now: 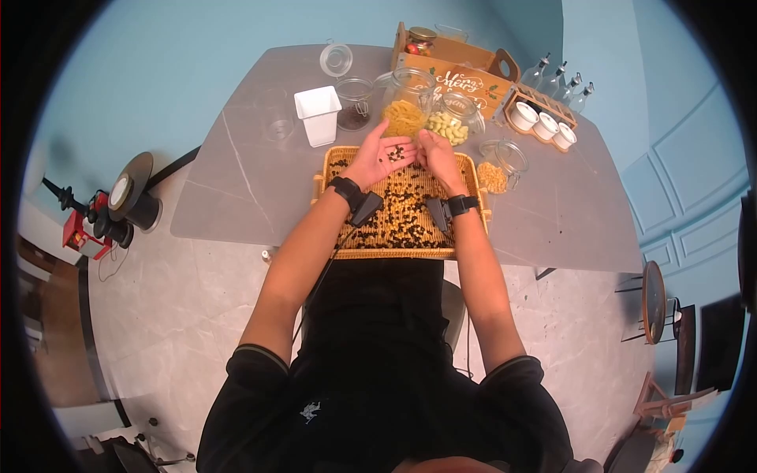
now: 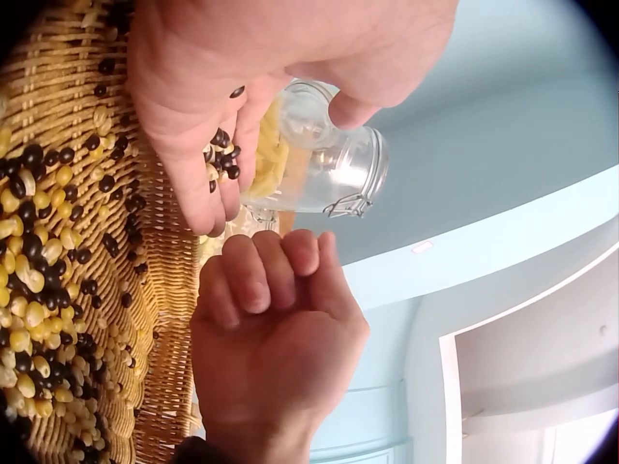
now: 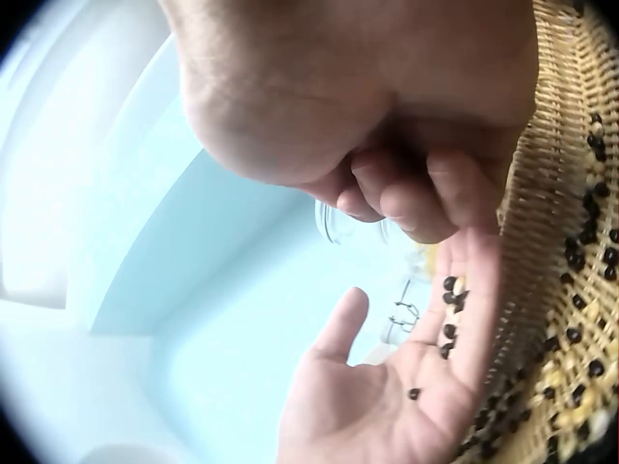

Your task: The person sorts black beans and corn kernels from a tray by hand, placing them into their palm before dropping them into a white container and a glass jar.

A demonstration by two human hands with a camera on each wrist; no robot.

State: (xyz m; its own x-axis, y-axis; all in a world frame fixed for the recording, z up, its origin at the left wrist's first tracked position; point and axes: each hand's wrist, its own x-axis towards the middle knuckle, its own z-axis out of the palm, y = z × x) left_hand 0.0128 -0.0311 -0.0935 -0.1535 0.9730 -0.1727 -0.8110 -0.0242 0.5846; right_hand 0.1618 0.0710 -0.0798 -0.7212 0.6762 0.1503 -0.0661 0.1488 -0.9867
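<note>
My left hand (image 1: 372, 163) is palm up with straight fingers over the wicker basket (image 1: 394, 254), and a small group of black and pale kernels (image 1: 396, 154) lies on its fingers. One black kernel (image 3: 414, 393) sits apart on the palm in the right wrist view. My right hand (image 1: 441, 162) is just beside the left fingertips. Its fingers are curled inward in the left wrist view, where nothing shows between them; the inside of the right hand (image 3: 368, 106) is partly hidden. Black and yellow kernels (image 2: 34, 251) are scattered over the woven bottom of the basket.
Behind the basket are a white container (image 1: 318, 118), a jar of yellow pasta (image 1: 404, 117), a jar of pale green pieces (image 1: 447, 128) and a dark-filled jar (image 1: 353, 117). An open jar (image 1: 494, 176) stands at right. Farther back are a wooden crate (image 1: 453, 77), white cups (image 1: 546, 126) and glass bottles (image 1: 552, 81).
</note>
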